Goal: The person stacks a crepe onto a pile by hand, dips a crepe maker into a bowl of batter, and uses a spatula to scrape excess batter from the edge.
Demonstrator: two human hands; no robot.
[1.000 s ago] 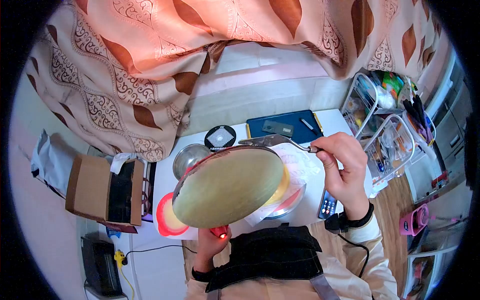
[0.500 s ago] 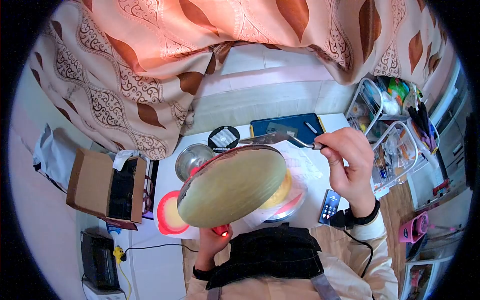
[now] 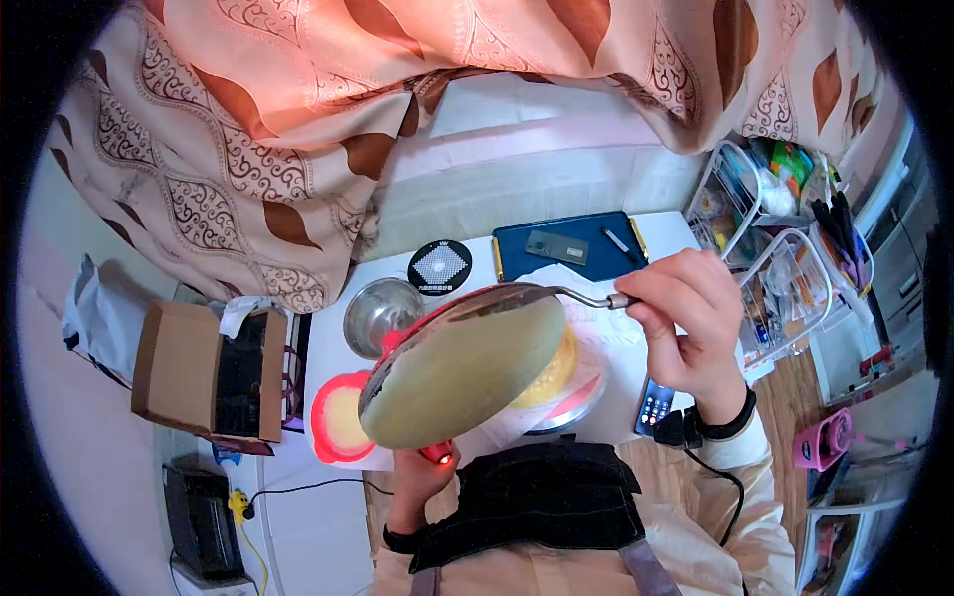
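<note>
My left hand (image 3: 417, 484) is closed around the red handle of an electric crepe maker (image 3: 437, 453), where a small light glows. Its round plate is tilted up toward me, and a pale thin crepe (image 3: 462, 379) covers the face. My right hand (image 3: 688, 323) pinches the handle end of a metal spatula (image 3: 586, 299), whose blade reaches the plate's upper edge and partly disappears behind it. Below left sits a red dish (image 3: 321, 415) of pale yellow batter. Partly hidden behind the crepe maker, yellow crepes (image 3: 561, 370) lie on a round plate (image 3: 581, 409).
A steel bowl (image 3: 370, 310), a black patterned disc (image 3: 439, 266) and a blue tray (image 3: 510, 253) with a phone and a marker stand toward the back. Another phone (image 3: 655, 405) lies near my right wrist. An open cardboard box (image 3: 179, 368) is at left, a wire rack (image 3: 785, 288) at right.
The spatula blade has come down from above the crepe maker to its upper edge, right hand lowering slightly. The crepe maker's plate has tilted a little more.
</note>
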